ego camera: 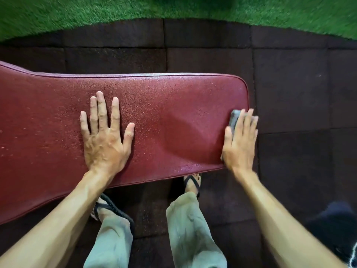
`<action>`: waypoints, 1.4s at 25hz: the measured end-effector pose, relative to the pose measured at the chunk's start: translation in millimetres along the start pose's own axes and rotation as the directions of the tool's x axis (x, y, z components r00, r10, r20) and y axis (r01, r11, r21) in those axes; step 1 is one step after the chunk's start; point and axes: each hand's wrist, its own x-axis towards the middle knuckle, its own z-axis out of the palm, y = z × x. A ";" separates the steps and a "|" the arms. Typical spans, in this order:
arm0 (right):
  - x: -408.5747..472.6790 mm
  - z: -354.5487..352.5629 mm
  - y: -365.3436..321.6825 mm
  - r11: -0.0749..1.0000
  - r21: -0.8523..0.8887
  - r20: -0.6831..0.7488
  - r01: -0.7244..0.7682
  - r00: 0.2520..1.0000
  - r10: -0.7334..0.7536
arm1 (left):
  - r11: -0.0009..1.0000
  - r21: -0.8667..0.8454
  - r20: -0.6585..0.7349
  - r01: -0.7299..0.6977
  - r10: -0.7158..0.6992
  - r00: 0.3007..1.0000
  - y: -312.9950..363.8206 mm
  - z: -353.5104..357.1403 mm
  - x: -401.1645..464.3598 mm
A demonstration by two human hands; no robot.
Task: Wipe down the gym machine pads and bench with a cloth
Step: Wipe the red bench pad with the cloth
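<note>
L hand (105, 140) lay flat mid-surface (173, 97), fingers spread (grip wide, holding nothing). R hand (238, 144) pressed grey cloth (234, 118) w/ straight fingers at surface's right end.

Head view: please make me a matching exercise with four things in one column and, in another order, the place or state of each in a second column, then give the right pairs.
Things:
1. left hand
2. right hand
3. grey cloth
4. artificial grass

Places or states:
A. beyond the dark floor tiles, at the top
B. flat, fingers spread, on the middle of the red bench pad
C. under straight fingers, at the pad's end
D. pressing on the cloth at the pad's right end

Pairs: 1-B, 2-D, 3-C, 4-A
</note>
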 end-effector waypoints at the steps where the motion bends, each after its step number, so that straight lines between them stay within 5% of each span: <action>1: 31.0 -1.8 -11.1 0.995 0.037 -0.056 -0.088 0.994 0.090 | 1.000 0.014 0.002 0.002 -0.002 1.000 1.2 0.6 -0.7; 2: 58.9 -0.2 -35.2 0.990 0.081 -0.112 -0.115 0.986 0.124 | 1.000 0.021 0.005 -0.002 0.002 1.000 2.1 1.3 0.3; 4: 70.2 12.7 -100.6 0.996 0.059 -0.163 0.066 0.985 -0.055 | 1.000 0.031 0.002 0.000 0.000 1.000 3.2 1.2 2.1; 6: 13.8 29.9 -142.2 0.916 0.001 -0.051 0.401 0.915 -0.401 | 0.999 0.034 0.000 0.006 -0.006 1.000 3.2 -0.3 2.1; 8: -54.1 31.6 -122.0 0.801 0.019 0.105 0.599 0.795 -0.597 | 1.000 0.028 0.001 0.002 -0.002 1.000 3.5 -1.7 1.6; 10: -72.6 23.6 -59.2 0.804 0.014 0.119 0.594 0.798 -0.591 | 0.999 0.037 0.002 0.008 -0.008 1.000 4.0 -1.0 2.6; 13: -14.6 2.9 3.2 0.980 -0.012 0.046 0.197 0.980 -0.196 | 0.999 0.040 0.009 0.013 -0.014 1.000 5.0 -0.9 3.2; 16: 60.2 5.2 -56.9 0.998 0.065 -0.131 -0.025 0.991 0.034 | 0.999 0.037 0.016 0.010 -0.011 1.000 3.2 -0.6 3.6; 19: 30.8 27.3 -153.0 0.947 0.031 -0.100 0.321 0.943 -0.317 | 0.999 0.032 -0.009 0.013 -0.013 1.000 3.2 2.4 3.4; 22: -62.8 33.3 -129.5 0.755 0.054 0.118 0.654 0.747 -0.655 | 1.000 -0.010 -0.022 0.005 -0.005 1.000 0.7 1.3 3.7; 24: -83.8 23.6 -57.8 0.743 0.010 0.137 0.670 0.735 -0.664 | 1.000 -0.028 -0.004 0.004 -0.004 1.000 1.1 1.4 3.6; 26: -51.8 10.4 -4.6 0.866 -0.032 0.091 0.499 0.864 -0.495 | 1.000 -0.014 -0.004 0.014 -0.014 1.000 3.8 1.5 2.8; 28: 2.7 4.1 -10.5 0.974 0.011 0.018 0.226 0.974 -0.226 | 1.000 -0.003 -0.011 0.024 -0.024 1.000 3.8 1.6 3.9; 30: 47.8 9.2 -69.4 0.992 0.067 -0.098 0.104 0.990 -0.098 | 1.000 -0.003 0.000 0.018 -0.018 1.000 4.1 1.3 3.5; 33: 28.1 31.8 -168.9 0.927 0.026 -0.097 0.374 0.924 -0.370 | 1.000 0.012 -0.020 0.017 -0.017 1.000 0.9 2.7 3.5; 35: -23.3 34.7 -167.2 0.757 0.027 0.026 0.653 0.756 -0.654 | 1.000 -0.010 -0.028 0.005 -0.005 1.000 1.1 3.1 1.9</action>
